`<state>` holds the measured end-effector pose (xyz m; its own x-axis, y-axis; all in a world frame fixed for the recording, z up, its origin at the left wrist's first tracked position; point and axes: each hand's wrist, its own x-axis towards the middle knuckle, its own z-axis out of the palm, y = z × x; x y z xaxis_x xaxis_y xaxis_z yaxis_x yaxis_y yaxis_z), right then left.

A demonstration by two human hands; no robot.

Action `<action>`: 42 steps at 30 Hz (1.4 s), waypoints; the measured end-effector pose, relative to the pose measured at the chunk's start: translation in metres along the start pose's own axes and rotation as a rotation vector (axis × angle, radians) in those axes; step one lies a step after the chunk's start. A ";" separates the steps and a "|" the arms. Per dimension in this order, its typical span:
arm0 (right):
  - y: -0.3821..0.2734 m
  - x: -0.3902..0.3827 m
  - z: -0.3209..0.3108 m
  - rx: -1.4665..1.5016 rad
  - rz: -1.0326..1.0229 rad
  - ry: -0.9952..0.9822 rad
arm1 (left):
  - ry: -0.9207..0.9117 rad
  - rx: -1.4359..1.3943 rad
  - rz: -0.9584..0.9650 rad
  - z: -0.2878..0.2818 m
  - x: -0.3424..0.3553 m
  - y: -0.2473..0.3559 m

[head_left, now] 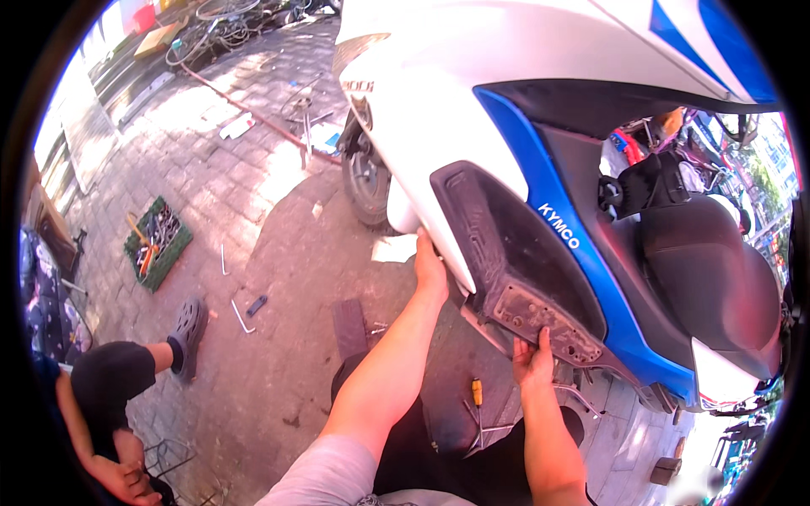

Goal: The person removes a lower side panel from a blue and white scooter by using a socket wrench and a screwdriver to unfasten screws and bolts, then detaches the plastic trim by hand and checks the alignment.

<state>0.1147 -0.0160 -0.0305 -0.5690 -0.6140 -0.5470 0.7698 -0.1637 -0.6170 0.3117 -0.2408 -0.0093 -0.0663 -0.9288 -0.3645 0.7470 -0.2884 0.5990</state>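
A white and blue scooter fills the upper right, its side toward me. My left hand grips the lower edge of the white front side panel, its fingers partly hidden behind that edge. Further right, my right hand holds the outer edge of the dusty dark footboard, thumb up against the rim and fingers curled below. Between the hands, the panel's tip meets the footboard's front corner. The black recessed leg area lies just above them.
On the ground lie a yellow-handled screwdriver, hex keys and a dark block. A green toolbox stands at left. Beside it sits another person, whose shoe and hands show. The scooter's front wheel is beyond my left hand.
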 end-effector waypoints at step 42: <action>-0.024 0.012 0.002 0.306 -0.130 0.294 | -0.184 0.059 0.321 0.016 -0.011 0.040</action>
<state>0.0896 -0.0213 -0.0212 -0.6910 -0.3349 -0.6406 0.7112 -0.4734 -0.5197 0.3321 -0.2460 0.0299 0.0434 -0.9989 -0.0204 0.7102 0.0165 0.7038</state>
